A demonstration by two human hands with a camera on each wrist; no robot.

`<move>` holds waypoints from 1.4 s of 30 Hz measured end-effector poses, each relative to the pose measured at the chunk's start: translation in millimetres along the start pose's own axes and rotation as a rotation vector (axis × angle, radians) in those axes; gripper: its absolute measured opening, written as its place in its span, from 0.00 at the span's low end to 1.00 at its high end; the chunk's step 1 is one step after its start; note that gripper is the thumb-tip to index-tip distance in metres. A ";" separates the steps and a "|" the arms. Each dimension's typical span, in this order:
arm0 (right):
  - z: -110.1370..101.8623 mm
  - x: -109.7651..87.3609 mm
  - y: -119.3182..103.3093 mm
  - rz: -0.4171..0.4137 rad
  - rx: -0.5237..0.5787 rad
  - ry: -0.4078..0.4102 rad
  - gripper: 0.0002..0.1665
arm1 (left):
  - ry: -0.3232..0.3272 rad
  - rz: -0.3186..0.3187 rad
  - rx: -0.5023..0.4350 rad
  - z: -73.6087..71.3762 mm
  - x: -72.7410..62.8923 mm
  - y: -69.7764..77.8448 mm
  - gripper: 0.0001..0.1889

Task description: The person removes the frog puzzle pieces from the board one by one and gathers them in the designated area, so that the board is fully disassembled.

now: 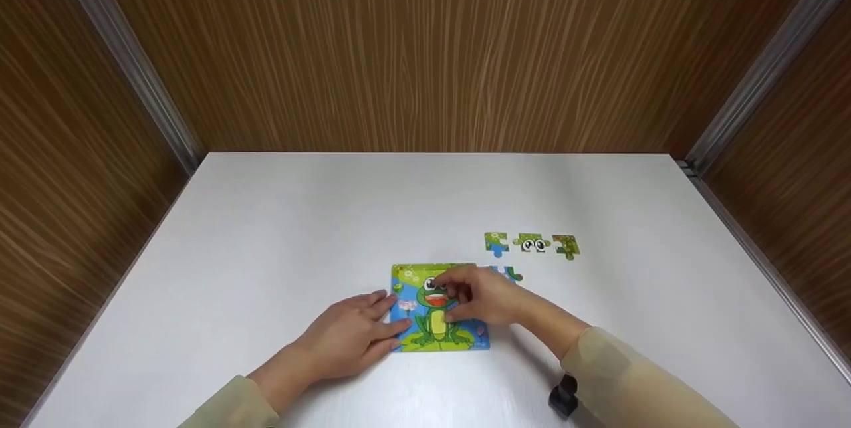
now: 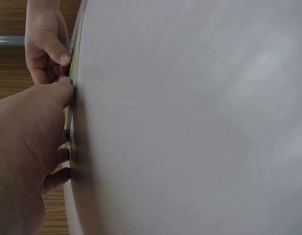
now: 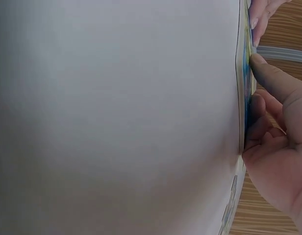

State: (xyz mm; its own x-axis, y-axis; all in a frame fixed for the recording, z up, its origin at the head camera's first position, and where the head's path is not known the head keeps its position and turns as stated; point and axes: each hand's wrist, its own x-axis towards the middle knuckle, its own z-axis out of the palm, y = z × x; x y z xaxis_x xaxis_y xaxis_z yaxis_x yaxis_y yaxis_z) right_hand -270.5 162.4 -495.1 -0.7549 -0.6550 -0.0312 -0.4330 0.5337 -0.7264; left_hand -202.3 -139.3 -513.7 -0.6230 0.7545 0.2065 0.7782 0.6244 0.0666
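A square frog jigsaw puzzle [image 1: 407, 341] lies flat on the white table, with a green frog on a blue and green ground. My left hand [image 1: 352, 335] rests at its left side, fingers spread, some of the fingertips on the puzzle's left edge. Over the upper right part is my right hand [image 1: 488, 295]. Its index fingertip touches near the frog's eyes and its thumb touches near the belly, set apart from each other, while the other fingers curl under. No loose piece shows between them. In the right wrist view the thumb [image 3: 273, 76] presses on the puzzle's surface.
Behind the puzzle to the right lie a green and blue piece [image 1: 496, 242], a piece with two eyes [image 1: 532, 244] and a green-brown piece [image 1: 566, 246]. Another piece [image 1: 512, 274] is partly hidden by the right hand. A small black object [image 1: 564, 398] sits by the right sleeve.
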 end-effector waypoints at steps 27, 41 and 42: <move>2.5 -0.3 -4.1 0.039 -0.059 -0.004 0.32 | -0.011 -0.015 -0.018 0.6 -2.0 1.1 0.21; 2.3 -0.4 -4.1 0.043 -0.068 -0.002 0.30 | 0.001 -0.005 -0.012 0.6 -1.3 0.6 0.21; 2.2 -0.3 -4.3 0.042 -0.069 -0.002 0.30 | -0.004 -0.008 -0.015 0.5 -1.1 0.5 0.21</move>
State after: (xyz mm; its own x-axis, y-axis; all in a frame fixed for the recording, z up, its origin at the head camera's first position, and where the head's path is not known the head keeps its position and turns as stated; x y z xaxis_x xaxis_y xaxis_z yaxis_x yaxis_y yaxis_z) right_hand -267.4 159.1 -493.6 -0.7721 -0.6325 -0.0622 -0.4343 0.5965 -0.6750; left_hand -201.2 -139.7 -514.4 -0.6293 0.7504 0.2024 0.7745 0.6272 0.0826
